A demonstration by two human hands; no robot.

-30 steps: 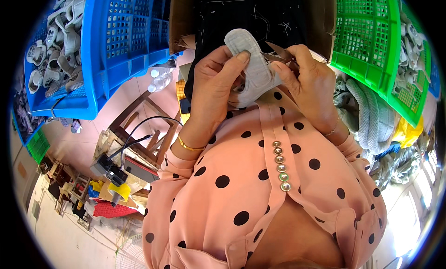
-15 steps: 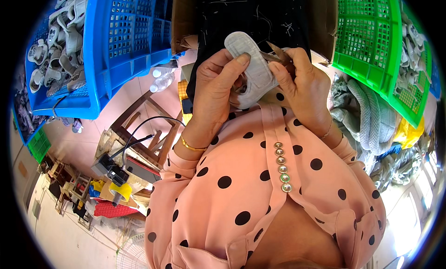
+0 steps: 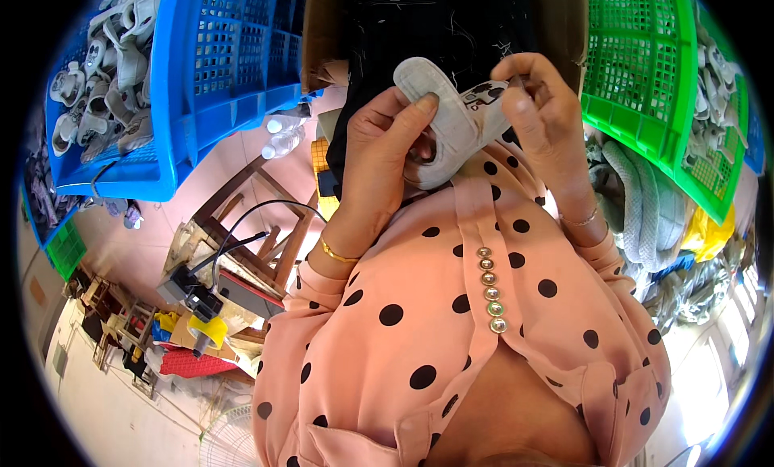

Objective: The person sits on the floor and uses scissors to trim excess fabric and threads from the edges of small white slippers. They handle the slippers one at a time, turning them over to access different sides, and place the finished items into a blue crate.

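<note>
My left hand [image 3: 387, 140] grips a light grey stitched fabric shoe upper [image 3: 451, 132], thumb on top and fingers behind it. The upper has a rounded flap at its far end and a curved strap with a dark printed pattern on the right. My right hand [image 3: 548, 108] is raised just right of that strap, its fingers bent and pinched together. Something small and dark shows at those fingertips, but I cannot make out what it is. Both hands are above my lap, over dark cloth [image 3: 427, 31] with loose thread ends on it.
A blue crate [image 3: 165, 104] of similar grey uppers [image 3: 105, 88] stands on the left. On the right is a green crate [image 3: 637, 72] with more grey pieces beyond it. A cardboard box edge [image 3: 318, 47], plastic bottles [image 3: 282, 140], a wooden stool [image 3: 274, 225] and grey fabric bundles [image 3: 637, 201] surround me.
My right hand has moved right and lifted off the upper, and the pointed blade seen by it before is no longer plain. The patterned strap now shows. My left hand keeps its grip.
</note>
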